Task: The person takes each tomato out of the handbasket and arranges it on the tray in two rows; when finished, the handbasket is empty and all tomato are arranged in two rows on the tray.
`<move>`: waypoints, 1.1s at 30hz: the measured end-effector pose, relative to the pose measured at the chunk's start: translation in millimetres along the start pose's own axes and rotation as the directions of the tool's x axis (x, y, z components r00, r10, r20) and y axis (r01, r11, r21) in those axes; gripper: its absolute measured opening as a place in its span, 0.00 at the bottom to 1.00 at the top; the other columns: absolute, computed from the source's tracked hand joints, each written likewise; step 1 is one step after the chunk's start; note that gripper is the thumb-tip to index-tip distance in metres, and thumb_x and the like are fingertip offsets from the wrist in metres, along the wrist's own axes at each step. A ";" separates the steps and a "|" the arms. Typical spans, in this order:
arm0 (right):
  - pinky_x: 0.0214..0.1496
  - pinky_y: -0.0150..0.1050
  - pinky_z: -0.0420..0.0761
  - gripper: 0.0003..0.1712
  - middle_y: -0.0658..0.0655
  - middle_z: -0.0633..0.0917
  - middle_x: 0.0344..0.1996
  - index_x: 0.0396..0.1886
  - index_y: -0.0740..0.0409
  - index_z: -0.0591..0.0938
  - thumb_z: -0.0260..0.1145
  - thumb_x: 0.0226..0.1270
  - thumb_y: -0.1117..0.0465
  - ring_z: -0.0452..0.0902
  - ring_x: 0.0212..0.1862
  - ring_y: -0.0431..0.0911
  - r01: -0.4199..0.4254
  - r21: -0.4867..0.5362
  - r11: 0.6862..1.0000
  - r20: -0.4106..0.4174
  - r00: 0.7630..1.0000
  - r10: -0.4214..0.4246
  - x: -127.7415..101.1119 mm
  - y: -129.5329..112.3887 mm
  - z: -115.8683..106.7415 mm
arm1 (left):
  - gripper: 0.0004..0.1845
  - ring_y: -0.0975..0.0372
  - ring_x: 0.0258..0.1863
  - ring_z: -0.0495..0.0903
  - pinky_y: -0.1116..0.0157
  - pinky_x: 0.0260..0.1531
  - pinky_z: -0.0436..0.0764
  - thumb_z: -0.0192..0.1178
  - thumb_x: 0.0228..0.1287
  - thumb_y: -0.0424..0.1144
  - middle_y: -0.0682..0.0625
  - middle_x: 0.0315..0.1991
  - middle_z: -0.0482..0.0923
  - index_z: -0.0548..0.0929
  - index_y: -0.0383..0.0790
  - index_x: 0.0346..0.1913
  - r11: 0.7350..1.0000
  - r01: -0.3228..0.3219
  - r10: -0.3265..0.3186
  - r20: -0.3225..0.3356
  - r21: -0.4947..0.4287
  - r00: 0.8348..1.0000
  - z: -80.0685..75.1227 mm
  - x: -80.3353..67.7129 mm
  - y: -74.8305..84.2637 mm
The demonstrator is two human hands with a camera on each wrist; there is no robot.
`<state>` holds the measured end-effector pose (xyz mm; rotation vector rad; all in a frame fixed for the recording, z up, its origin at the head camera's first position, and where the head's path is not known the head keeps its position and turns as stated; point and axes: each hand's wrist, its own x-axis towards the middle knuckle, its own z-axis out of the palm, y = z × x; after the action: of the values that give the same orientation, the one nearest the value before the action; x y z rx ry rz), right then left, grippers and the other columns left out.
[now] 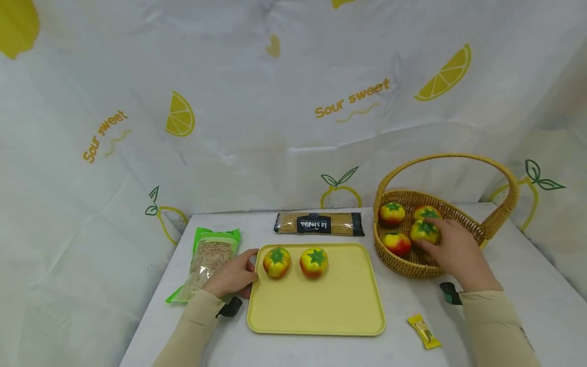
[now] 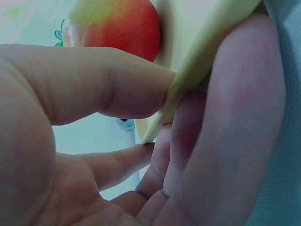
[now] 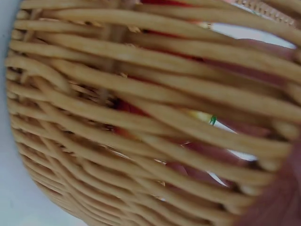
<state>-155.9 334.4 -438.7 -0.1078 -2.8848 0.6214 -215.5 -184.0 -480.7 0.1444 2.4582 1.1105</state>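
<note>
My left hand pinches the left rim of a pale yellow tray. In the left wrist view the thumb and fingers are on either side of the tray's edge. Two yellow-red persimmons with green leafy tops, a left one and a right one, sit on the tray's far part. Inside the wicker basket, my right hand grips a persimmon between thumb and fingers. Three other persimmons lie around it. Basket weave hides most of that hand in the right wrist view.
A tall handle arches over the basket. Behind the tray lies a pasta packet. A green-edged clear bag of brownish food is left of the tray, partly behind my left hand. A small yellow sachet lies at front right.
</note>
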 end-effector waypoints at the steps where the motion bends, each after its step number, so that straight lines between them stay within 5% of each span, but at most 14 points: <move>1: 0.57 0.77 0.79 0.38 0.82 0.76 0.61 0.73 0.71 0.74 0.75 0.71 0.55 0.77 0.57 0.76 0.000 0.002 1.000 -0.006 1.000 0.000 -0.1 -0.7 -1.2 | 0.39 0.56 0.27 0.83 0.61 0.23 0.90 0.64 0.67 0.32 0.45 0.44 0.77 0.69 0.45 0.81 1.000 -0.001 0.001 -0.001 0.001 1.000 -0.1 -0.3 0.3; 13: 0.62 0.80 0.75 0.42 0.82 0.71 0.69 0.76 0.66 0.73 0.74 0.73 0.45 0.71 0.64 0.78 -0.006 0.039 0.999 0.000 1.000 0.006 -6.5 -28.9 -16.3 | 0.39 0.56 0.27 0.84 0.61 0.23 0.90 0.64 0.66 0.32 0.45 0.44 0.77 0.69 0.45 0.81 1.000 -0.004 0.004 -0.004 0.005 1.000 -0.1 -0.1 -1.9; 24: 0.54 0.70 0.85 0.39 0.68 0.78 0.63 0.75 0.59 0.77 0.78 0.71 0.48 0.81 0.55 0.66 0.154 0.100 0.983 -0.060 0.987 -0.148 -18.6 -72.9 -15.5 | 0.39 0.56 0.26 0.84 0.62 0.24 0.90 0.63 0.66 0.32 0.45 0.44 0.78 0.69 0.45 0.82 1.000 0.002 -0.002 0.001 0.014 1.000 0.2 1.4 1.2; 33: 0.58 0.67 0.88 0.37 0.65 0.80 0.66 0.73 0.55 0.79 0.79 0.69 0.49 0.83 0.57 0.62 0.267 0.137 0.954 -0.048 0.964 -0.263 -22.7 -98.3 -0.6 | 0.39 0.56 0.26 0.83 0.62 0.23 0.90 0.64 0.66 0.32 0.45 0.44 0.77 0.69 0.45 0.81 1.000 0.005 -0.005 -0.006 0.015 1.000 0.0 -1.0 1.9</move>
<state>-136.6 242.7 -401.3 0.2832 -2.7466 0.7618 -214.8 -183.0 -478.9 0.1398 2.4712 1.0928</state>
